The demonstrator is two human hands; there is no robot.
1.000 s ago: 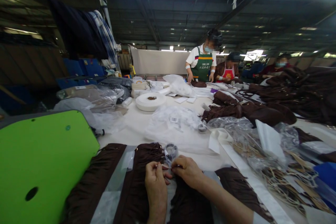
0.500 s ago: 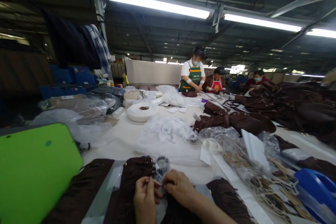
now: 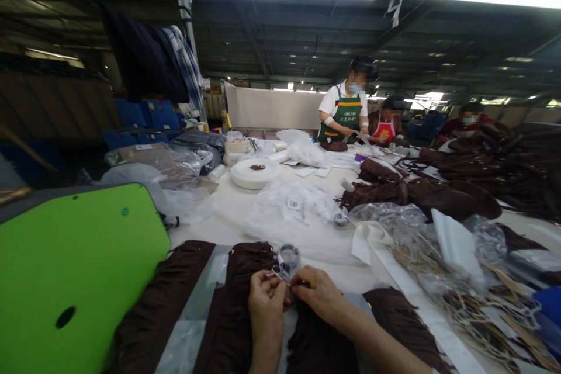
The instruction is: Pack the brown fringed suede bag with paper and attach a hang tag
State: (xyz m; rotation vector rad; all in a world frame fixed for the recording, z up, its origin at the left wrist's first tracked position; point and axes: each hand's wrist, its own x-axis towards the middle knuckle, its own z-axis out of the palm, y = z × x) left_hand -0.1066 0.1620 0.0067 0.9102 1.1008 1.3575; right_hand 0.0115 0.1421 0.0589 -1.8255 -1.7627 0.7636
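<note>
Both hands meet low in the centre, over brown fringed pieces. My left hand (image 3: 268,298) is closed, thumb against fingers, with a thin pale strand at its fingertips. Close beside it, my right hand (image 3: 318,292) pinches something too small to make out. Just beyond the fingertips lies a clear roll (image 3: 288,257). A brown fringed piece (image 3: 239,292) lies left of my hands and another (image 3: 397,321) to the right, with clear plastic strips between the pieces.
A green board (image 3: 79,269) stands at the left. Beyond my hands are a white plastic bag (image 3: 291,204) and a white roll (image 3: 256,174). Brown bags (image 3: 451,198) and tangled cords (image 3: 491,310) lie at the right. A person in a green apron (image 3: 347,117) stands across the table.
The view has shifted, so the scene sits further right and slightly higher. My hands remain together near the clear roll; a pale strand now shows more clearly at the left fingertips.
</note>
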